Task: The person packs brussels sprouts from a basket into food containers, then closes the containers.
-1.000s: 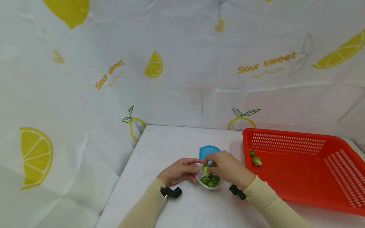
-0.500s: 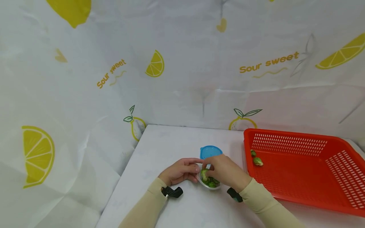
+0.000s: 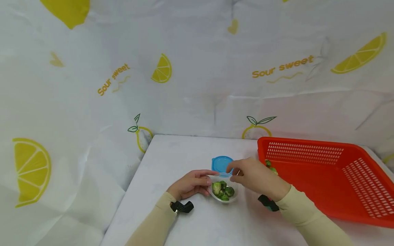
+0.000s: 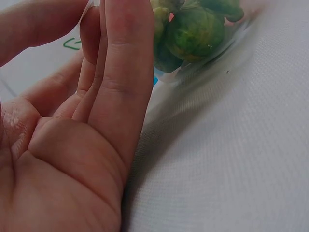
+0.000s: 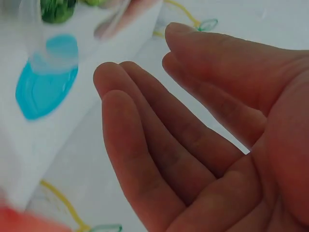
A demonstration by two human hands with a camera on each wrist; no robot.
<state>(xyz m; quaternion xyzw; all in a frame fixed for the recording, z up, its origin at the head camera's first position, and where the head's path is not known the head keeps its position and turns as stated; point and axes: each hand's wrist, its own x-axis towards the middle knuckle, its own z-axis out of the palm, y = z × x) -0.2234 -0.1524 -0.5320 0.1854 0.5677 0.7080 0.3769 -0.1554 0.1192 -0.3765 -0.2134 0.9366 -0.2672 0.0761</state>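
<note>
A small clear plastic bowl (image 3: 225,202) stands on the white table with several Brussels sprouts (image 3: 229,191) in it. My left hand (image 3: 192,184) grips the bowl's left side, thumb at the rim; the left wrist view shows sprouts (image 4: 195,35) through the clear wall, just beyond the fingers. Above the bowl's right edge, my right hand (image 3: 257,175) holds nothing. Its fingers (image 5: 123,125) are loosely bent and apart from the thumb in the right wrist view. A blue lid (image 3: 221,163) lies flat just behind the bowl.
To the right stands a large red perforated basket (image 3: 314,191). A couple of sprouts (image 3: 268,163) lie at its left end, partly hidden by the right hand. A white lemon-print sheet (image 3: 197,112) hangs behind and to the left of the table.
The right hand has let go of a Brussels sprout in the bowl, then drawn back up and to the right. The left hand has stayed at the bowl's side.
</note>
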